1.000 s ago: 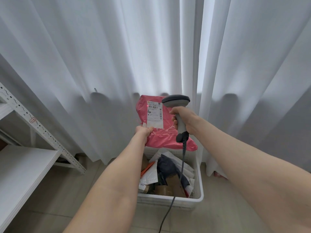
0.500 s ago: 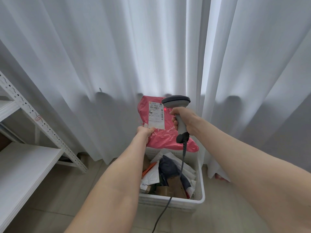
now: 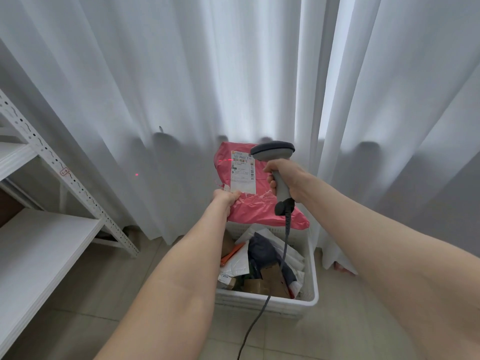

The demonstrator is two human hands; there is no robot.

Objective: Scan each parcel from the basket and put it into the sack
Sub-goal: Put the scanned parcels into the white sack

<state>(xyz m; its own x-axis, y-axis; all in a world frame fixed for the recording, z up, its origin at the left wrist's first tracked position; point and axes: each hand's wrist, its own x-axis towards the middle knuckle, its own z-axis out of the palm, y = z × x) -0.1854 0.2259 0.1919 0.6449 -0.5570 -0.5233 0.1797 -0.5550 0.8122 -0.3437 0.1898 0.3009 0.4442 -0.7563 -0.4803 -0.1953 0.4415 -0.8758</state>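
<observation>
Head view: left hand [image 3: 225,197] grips one pink parcel [image 3: 259,206]; right hand [image 3: 287,178] grips one scanner [image 3: 275,162] above one basket [image 3: 310,297].

A crumpled pink plastic mailer parcel [image 3: 257,209] is held upright above the white plastic basket [image 3: 312,281] of mixed parcels, with a grey handheld scanner [image 3: 272,150] just beside it.

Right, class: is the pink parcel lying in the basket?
No, the left hand holds the pink parcel up above the basket, facing the scanner.

It looked like a small parcel-sorting room: white slotted shelving [image 3: 52,162] stood left of the parcel-filled basket [image 3: 313,294] on the tiled floor [image 3: 104,294] — curtains [image 3: 155,74] hung behind it.
</observation>
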